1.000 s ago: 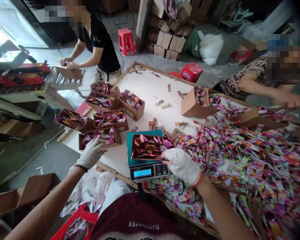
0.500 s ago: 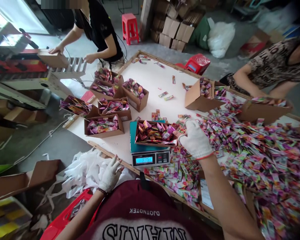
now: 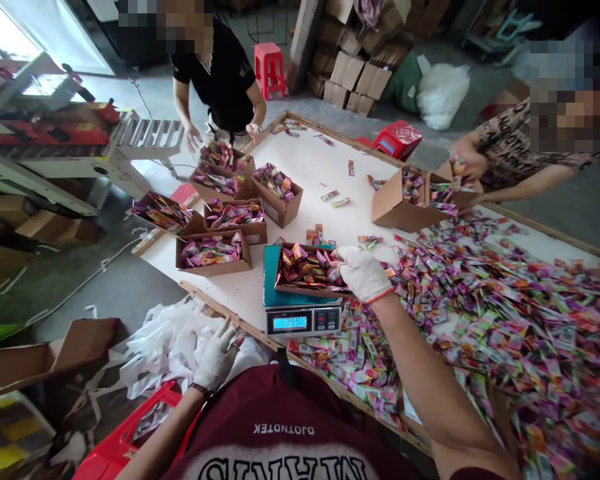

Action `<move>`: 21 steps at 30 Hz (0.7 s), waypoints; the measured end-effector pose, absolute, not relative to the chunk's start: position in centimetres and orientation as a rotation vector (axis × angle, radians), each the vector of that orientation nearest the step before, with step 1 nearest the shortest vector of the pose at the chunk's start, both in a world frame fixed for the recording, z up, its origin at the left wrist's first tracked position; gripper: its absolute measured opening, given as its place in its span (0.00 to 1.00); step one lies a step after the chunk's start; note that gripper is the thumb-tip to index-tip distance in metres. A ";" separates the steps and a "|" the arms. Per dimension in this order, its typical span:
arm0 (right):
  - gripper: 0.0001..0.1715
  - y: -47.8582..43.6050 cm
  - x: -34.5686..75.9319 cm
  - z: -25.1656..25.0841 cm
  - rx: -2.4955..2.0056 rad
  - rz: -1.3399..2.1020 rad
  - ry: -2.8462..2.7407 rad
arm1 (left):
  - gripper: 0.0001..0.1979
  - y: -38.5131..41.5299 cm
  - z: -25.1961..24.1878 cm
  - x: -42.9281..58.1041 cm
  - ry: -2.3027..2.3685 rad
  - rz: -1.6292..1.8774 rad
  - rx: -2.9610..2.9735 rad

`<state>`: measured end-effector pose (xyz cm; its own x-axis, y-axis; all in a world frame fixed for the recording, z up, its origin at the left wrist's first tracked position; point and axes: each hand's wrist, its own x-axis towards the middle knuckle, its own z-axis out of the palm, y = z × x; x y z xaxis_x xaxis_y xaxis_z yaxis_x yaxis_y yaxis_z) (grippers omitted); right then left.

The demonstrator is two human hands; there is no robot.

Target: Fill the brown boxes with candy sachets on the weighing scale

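Open brown cardboard box of glossy pink-purple packets sat on the teal-topped digital scale, likely so its blue-lit display read the load. White-gloved right hand was at the box's right end, fingers curled; couldn't tell if it gripped packets. White-gloved left hand hung empty, fingers spread, probably clear to avoid adding load.

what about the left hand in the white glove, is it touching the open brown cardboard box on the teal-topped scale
No, the left hand is near the burgundy garment, with white tabletop between it and the box.
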<state>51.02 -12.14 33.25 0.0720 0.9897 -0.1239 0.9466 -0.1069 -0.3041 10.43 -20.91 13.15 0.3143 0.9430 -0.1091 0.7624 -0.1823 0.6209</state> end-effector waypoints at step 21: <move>0.09 -30.4 52.2 16.6 -2.230 1.100 -1.573 | 0.16 -18.8 13.7 12.0 1.323 0.266 2.147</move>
